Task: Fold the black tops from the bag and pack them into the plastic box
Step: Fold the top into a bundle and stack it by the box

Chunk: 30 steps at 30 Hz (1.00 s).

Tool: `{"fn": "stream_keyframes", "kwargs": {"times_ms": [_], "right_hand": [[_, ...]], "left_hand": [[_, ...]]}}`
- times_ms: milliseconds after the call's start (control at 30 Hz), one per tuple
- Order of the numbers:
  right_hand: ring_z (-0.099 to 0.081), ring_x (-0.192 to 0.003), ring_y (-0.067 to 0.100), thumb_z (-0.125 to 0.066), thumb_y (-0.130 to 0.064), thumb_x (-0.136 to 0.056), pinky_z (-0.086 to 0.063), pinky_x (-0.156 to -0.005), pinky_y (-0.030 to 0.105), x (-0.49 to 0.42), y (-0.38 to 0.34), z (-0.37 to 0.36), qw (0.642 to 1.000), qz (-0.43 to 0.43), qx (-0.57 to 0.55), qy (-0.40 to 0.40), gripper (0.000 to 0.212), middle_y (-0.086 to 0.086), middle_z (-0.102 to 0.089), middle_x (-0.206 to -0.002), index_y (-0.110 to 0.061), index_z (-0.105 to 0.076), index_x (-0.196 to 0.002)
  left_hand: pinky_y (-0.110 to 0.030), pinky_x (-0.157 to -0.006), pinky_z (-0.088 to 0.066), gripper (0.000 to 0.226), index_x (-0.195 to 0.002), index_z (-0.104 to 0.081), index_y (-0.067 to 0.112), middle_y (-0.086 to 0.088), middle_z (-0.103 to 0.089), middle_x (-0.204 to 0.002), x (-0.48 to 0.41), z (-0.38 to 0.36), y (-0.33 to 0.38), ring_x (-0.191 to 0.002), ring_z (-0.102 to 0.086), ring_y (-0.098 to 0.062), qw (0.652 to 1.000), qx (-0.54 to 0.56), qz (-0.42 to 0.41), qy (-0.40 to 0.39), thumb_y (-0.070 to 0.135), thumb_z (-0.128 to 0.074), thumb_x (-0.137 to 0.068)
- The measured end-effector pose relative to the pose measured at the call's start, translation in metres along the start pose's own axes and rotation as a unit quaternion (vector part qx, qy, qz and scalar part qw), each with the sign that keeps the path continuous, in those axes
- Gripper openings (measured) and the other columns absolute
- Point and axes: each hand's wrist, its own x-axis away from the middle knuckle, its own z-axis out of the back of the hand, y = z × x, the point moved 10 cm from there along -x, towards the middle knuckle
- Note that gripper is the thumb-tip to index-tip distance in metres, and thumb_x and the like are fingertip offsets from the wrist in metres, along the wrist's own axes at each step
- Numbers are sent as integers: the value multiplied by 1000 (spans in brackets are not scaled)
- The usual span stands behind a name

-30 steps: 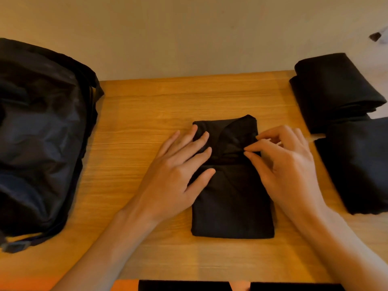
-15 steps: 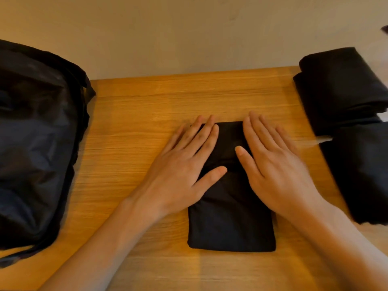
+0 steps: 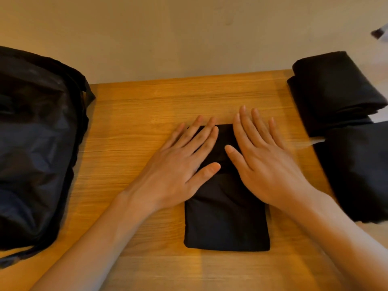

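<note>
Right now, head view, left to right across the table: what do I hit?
black bag → left hand → right hand → folded black tops

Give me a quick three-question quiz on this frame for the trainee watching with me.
1. True or false: the left hand and the right hand both rest flat, fingers straight, on the folded black top.
2. Where is the black bag? A: at the left of the table. B: at its right. C: on top of the folded garment.
3. Fill in: the other folded tops lie to the ___ of the right hand.
Key: 1 true. 2 A. 3 right.
</note>
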Motion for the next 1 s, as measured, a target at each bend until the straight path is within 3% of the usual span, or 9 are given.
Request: {"fn": "stream_keyframes", "kwargs": {"times_ms": [100,200,367,467,567,667,767,867,1000], "right_hand": [[33,-149,9,4,-58,-101,19,-124,35,13,10,9,999,-28,-27,23,72,-1,25,-166,-18,14,-160],[24,-153,11,-6,-52,-107,11,-126,38,30,-2,26,995,-18,-45,85,68,1,14,-169,-14,4,-162],[6,-158,21,-10,-45,-109,3,-126,43,49,-49,1,995,55,-5,82,64,10,-1,-170,-9,-9,-162],[2,-158,22,-13,-46,-109,2,-126,43,49,-38,-7,996,31,6,86,65,11,-6,-169,-8,-13,-161],[5,-157,21,-16,-45,-108,4,-126,43,52,-19,3,994,5,4,111,65,10,-6,-169,-7,-14,-161],[1,-158,19,-26,-39,-109,-3,-128,46,52,-31,29,987,66,-39,141,59,9,-12,-169,-10,-21,-161],[2,-158,21,-25,-42,-110,-3,-128,47,53,-78,33,962,256,4,95,57,8,-12,-169,-18,-24,-161],[3,-157,28,-18,-52,-109,7,-126,49,44,-103,7,927,361,95,31,58,6,-12,-169,-28,-24,-160],[7,-156,30,-10,-55,-108,13,-123,52,18,-101,-13,922,357,152,1,57,3,-9,-170,-33,-15,-161]], "left_hand": [[-43,-129,0,74,-164,1,19,6,12,-171,16,22,-21,-156,17,-9,993,78,66,65,62,-4,-104],[-33,-128,5,68,-163,5,20,7,14,-170,35,41,-22,-155,15,-5,972,132,142,129,56,-12,-107],[-36,-128,3,71,-163,3,16,2,13,-171,43,11,37,-156,16,-8,992,64,80,72,58,-5,-106],[-41,-129,0,68,-163,7,21,7,19,-170,43,-11,19,-154,22,-6,992,25,119,42,57,-4,-106],[-36,-129,4,68,-161,18,24,10,28,-167,53,0,-8,-151,27,-2,976,87,184,72,54,-12,-107],[-27,-126,-9,67,-164,-7,22,8,-2,-172,84,31,1,-156,1,-4,941,146,245,181,53,-25,-107],[-30,-116,-37,54,-152,-46,16,-2,-41,-154,118,31,62,-143,-40,-16,955,117,166,214,39,-47,-103],[-33,-108,-47,39,-130,-69,18,-3,-52,-146,146,6,85,-135,-51,-18,962,110,120,220,32,-61,-95],[-42,-113,-42,41,-129,-71,15,-2,-61,-141,149,-15,79,-137,-52,-18,979,54,71,184,33,-62,-93]]}}
